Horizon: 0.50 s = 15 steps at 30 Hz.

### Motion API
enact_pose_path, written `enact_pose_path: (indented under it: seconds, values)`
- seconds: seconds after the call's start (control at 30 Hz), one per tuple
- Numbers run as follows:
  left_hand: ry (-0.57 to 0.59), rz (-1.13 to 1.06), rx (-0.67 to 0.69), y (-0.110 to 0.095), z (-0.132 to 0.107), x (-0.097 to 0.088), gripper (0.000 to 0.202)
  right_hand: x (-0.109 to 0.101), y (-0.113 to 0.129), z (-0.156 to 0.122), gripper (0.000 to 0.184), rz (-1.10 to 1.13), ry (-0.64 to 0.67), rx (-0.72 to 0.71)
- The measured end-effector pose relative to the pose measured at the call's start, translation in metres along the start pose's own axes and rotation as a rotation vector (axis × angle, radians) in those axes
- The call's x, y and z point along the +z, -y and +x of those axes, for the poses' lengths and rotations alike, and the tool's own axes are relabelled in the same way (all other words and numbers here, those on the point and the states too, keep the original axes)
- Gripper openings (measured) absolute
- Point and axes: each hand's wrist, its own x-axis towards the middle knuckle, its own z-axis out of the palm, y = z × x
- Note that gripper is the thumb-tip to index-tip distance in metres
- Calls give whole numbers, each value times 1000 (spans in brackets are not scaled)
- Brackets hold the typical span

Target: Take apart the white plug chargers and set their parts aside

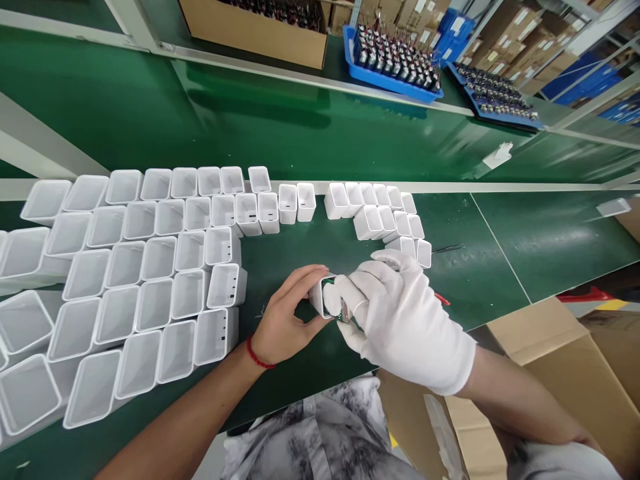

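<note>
Bare and with a red cord at its wrist, my left hand point(285, 323) grips a small white plastic housing point(316, 297) whose open end faces right. My right hand point(405, 327), in a white glove, has its fingertips at that opening. They are closed around a green circuit board point(329, 281) that shows at the housing's mouth; most of it is hidden by the glove. To the left stand many open white housings point(160, 260) in rows, some with small slots in their walls. A smaller group of white housings point(369, 221) stands beyond my right hand.
A red-handled tool point(442, 299) and thin dark wires point(449, 249) lie right of my glove. On the shelf are a cardboard box point(255, 32), a blue tray of parts point(393, 79) and a darker blue tray point(493, 100). Open cartons point(565, 367) stand below the table's edge.
</note>
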Motion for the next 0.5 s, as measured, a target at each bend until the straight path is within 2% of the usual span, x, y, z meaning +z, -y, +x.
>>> enact_pose_path:
  seconds: [0.5]
  values:
    - [-6,7,27,2,-1,0,54,-4,8,3,22,-70,48,-12]
